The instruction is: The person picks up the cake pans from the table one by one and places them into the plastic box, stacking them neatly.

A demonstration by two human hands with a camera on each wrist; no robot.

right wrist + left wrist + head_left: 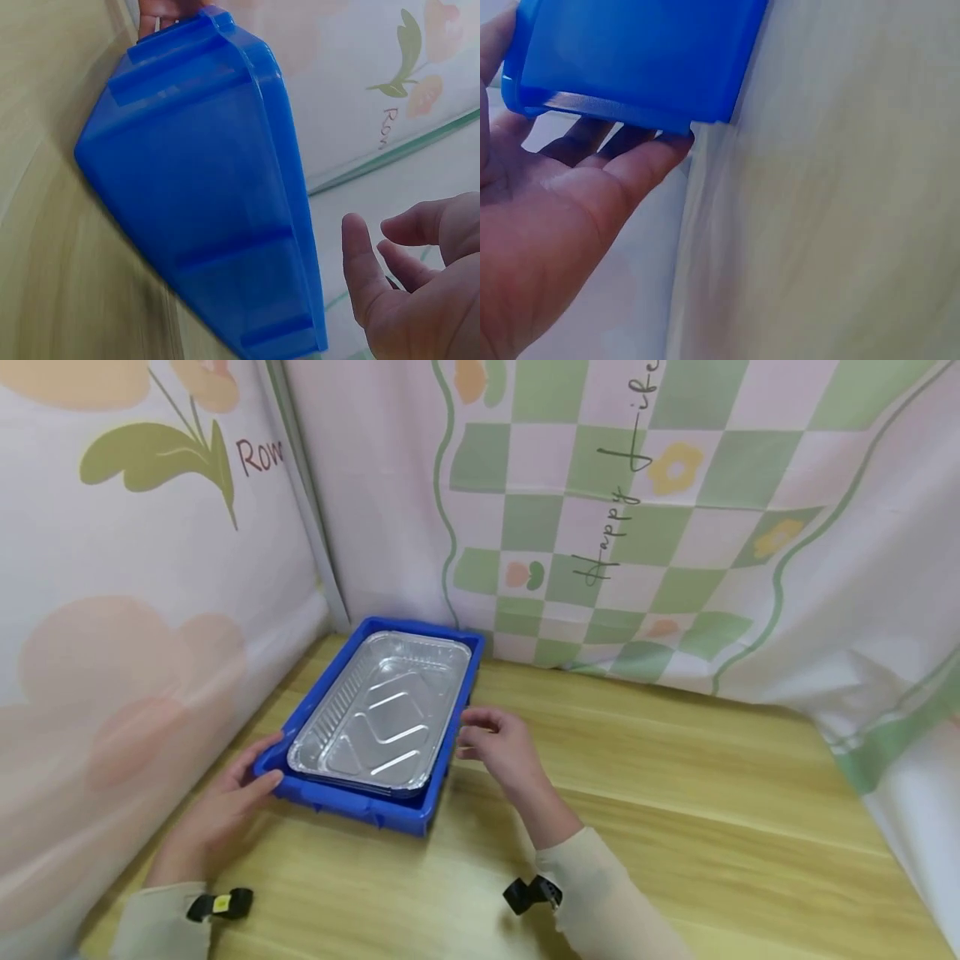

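In the head view a blue plastic bin (360, 806) stands at the left of the wooden table. Inside it lies a silver foil tray (397, 710), and layered rims along its near edge look like more trays beneath. My left hand (217, 818) grips the bin's near left corner, thumb at the rim; the left wrist view shows its fingers against the blue wall (630, 60). My right hand (498, 747) hovers just beside the bin's right side, fingers loosely bent and holding nothing. In the right wrist view a gap separates that hand (420, 281) from the bin (202, 172).
A patterned cloth (615, 527) hangs behind the table, and another printed cloth (135, 677) runs close along the left of the bin. Bare wooden tabletop (675, 793) extends to the right. Black wrist straps (221, 904) sit on both sleeves.
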